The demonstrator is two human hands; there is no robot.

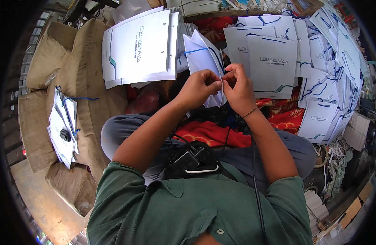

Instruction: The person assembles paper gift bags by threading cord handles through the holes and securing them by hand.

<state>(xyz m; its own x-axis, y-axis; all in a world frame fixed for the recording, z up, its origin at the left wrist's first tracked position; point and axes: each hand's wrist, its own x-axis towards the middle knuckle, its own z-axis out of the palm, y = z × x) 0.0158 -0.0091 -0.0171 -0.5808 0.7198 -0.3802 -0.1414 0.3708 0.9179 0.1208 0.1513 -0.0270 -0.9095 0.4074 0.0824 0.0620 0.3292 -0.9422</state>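
A white paper bag (202, 53) stands partly opened in front of me, its side folds spread and a blue cord (195, 51) across one face. A darker stretch of cord curves along its right side toward my fingers. My left hand (202, 87) is closed in a pinch at the bag's right edge. Right against it, my right hand (239, 90) pinches too, thumb and forefinger pressed together. The fingertips of both hands nearly meet. Whatever small piece lies between the right fingertips is hidden. The bag's lower part disappears behind my left hand and wrist.
A stack of flat white bags (135, 49) lies at the left. Finished-looking bags with blue cord handles (274, 67) overlap on red cloth (286, 112), with more piled far right. A brown sofa (88, 81) holds several bags (63, 126) and a small black object (65, 135).
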